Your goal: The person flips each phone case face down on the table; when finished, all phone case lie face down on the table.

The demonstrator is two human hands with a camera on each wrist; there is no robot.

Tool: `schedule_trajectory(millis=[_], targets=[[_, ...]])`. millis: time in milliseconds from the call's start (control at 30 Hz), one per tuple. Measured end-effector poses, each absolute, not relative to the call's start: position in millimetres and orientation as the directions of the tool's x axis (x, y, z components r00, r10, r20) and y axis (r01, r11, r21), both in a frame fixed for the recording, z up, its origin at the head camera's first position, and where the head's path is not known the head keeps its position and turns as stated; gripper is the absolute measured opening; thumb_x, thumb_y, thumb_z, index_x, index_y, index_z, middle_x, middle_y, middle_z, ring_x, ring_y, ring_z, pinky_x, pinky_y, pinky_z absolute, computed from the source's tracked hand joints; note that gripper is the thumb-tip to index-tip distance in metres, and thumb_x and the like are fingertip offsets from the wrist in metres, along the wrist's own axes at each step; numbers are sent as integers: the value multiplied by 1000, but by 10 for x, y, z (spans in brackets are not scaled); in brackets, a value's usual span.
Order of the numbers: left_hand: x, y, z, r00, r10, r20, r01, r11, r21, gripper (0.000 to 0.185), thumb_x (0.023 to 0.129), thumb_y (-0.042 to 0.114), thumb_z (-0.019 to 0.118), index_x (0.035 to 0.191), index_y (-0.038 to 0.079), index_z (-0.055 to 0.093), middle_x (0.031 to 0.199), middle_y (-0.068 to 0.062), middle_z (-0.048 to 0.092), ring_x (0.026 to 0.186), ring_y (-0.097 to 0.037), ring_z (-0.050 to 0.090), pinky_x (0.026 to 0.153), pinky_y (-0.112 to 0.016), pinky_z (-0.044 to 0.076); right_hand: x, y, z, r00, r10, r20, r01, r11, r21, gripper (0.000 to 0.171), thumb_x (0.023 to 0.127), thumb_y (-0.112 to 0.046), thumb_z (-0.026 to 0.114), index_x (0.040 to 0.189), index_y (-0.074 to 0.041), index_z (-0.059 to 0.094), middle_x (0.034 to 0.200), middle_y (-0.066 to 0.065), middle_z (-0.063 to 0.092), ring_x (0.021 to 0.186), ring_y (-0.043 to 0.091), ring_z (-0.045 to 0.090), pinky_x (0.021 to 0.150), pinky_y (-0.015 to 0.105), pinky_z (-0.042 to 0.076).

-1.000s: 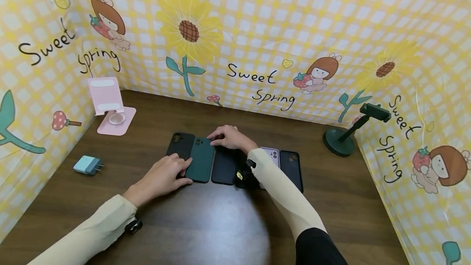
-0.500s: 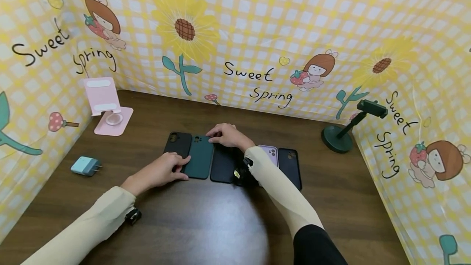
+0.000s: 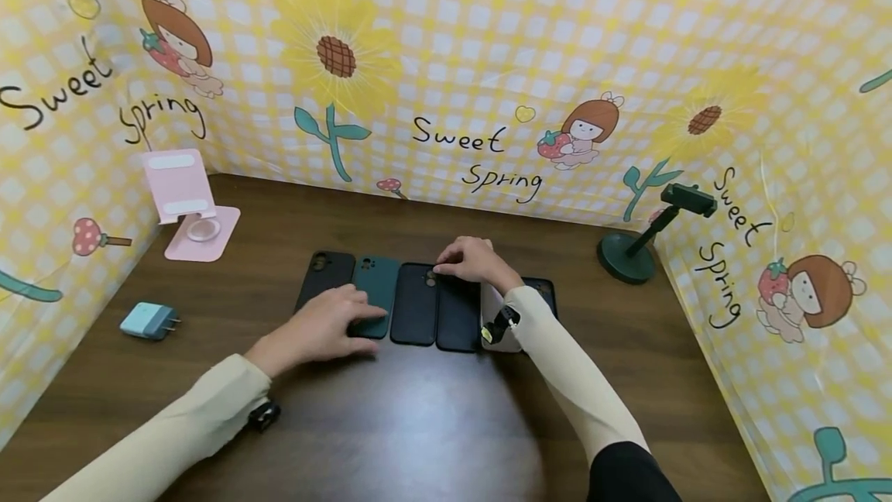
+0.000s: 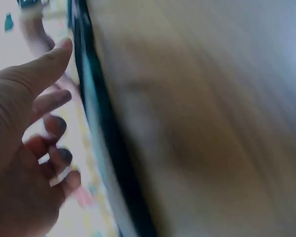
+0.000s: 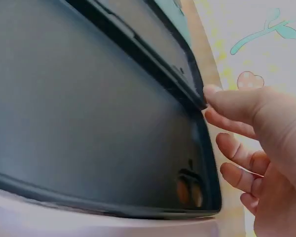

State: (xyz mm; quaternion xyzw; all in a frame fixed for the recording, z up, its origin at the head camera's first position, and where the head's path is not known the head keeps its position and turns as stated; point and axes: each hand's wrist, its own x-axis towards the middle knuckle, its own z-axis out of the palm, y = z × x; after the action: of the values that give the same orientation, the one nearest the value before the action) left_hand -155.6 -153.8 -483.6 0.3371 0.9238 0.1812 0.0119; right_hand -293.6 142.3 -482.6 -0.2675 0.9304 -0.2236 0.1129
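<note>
Low in the middle of the frame, the left hand [image 3: 327, 328] lay flat with fingers loosely spread on the near end of the green phone case [image 3: 374, 293] on the table [image 3: 418, 424]. Just right of it, the right hand [image 3: 474, 260] touched the far end of a black case [image 3: 458, 312] with bent fingertips. At far left stood a pink stand [image 3: 184, 204].

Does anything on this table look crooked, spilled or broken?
Nothing stands out. The phone cases lie flat, side by side in a row, with the left hand and right hand resting on them. The pink stand sits upright.
</note>
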Motion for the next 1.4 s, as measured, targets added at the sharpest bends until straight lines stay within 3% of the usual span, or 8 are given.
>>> schedule_trajectory(millis=[67, 200, 367, 600, 833, 900, 1167, 1400], targets=[[-1518, -1350, -4827, -764, 634, 118, 636, 709, 305, 43, 80, 54, 84, 109, 23, 80, 86, 9, 61, 76, -8, 43, 67, -26, 36, -2923, 1398, -4851, -836, -542, -88, -438, 755, -489, 17, 97, -38, 71, 104, -26, 82, 113, -5, 76, 106, 17, 63, 98, 46, 32], [-1450, -1123, -4867, -776, 615, 137, 626, 728, 279, 21, 80, 43, 86, 84, 25, 75, 80, 9, 61, 73, -9, 43, 66, -27, 36, -2893, 1278, -4898, -859, -508, -62, -413, 759, -503, 13, 97, -35, 71, 97, -27, 82, 102, -7, 79, 94, 14, 66, 94, 43, 31], [-1459, -1092, -4919, -801, 576, 161, 597, 755, 270, 17, 84, 31, 84, 74, 27, 72, 76, 12, 59, 70, -8, 40, 65, -25, 34, -2897, 1229, -4892, -864, -503, -32, -415, 746, -521, 12, 97, -33, 71, 99, -27, 83, 100, -8, 80, 93, 12, 68, 92, 41, 29], [-1464, -1113, -4944, -788, 582, 201, 616, 746, 254, 17, 85, 30, 84, 74, 27, 71, 80, 11, 62, 72, -8, 41, 66, -24, 34, -2944, 1318, -4839, -827, -561, -24, -440, 674, -594, 16, 100, -28, 68, 106, -22, 82, 105, -3, 80, 96, 14, 70, 98, 45, 27], [-1438, -1113, -4939, -786, 578, 220, 618, 739, 269, 16, 87, 29, 83, 78, 26, 70, 84, 10, 62, 76, -9, 42, 68, -26, 37, -2966, 1445, -4816, -774, -623, -115, -328, 549, -769, 31, 108, -15, 50, 128, -16, 74, 122, 6, 76, 97, 17, 68, 87, 35, 51], [-1435, -1110, -4936, -784, 582, 216, 621, 732, 279, 15, 88, 28, 82, 79, 26, 70, 85, 10, 63, 76, -9, 43, 68, -26, 37, -2965, 1477, -4811, -763, -636, -114, -315, 520, -794, 34, 108, -10, 47, 130, -13, 73, 124, 9, 75, 105, 18, 69, 91, 34, 52], [-1437, -1076, -4905, -767, 621, 162, 637, 705, 312, 8, 92, 27, 78, 86, 23, 73, 87, 9, 68, 79, -9, 47, 71, -28, 41, -2967, 1570, -4786, -714, -692, -102, -316, 449, -836, 35, 104, -16, 60, 138, -9, 66, 139, 7, 68, 127, 21, 63, 107, 41, 50], [-1423, -1074, -4879, -805, 580, 122, 579, 724, 375, 8, 92, 25, 77, 95, 22, 71, 92, 9, 67, 84, -8, 48, 73, -28, 43, -3007, 1581, -4795, -699, -709, -93, -326, 431, -841, 37, 103, -17, 63, 139, -9, 65, 139, 6, 68, 123, 19, 64, 105, 37, 50]])
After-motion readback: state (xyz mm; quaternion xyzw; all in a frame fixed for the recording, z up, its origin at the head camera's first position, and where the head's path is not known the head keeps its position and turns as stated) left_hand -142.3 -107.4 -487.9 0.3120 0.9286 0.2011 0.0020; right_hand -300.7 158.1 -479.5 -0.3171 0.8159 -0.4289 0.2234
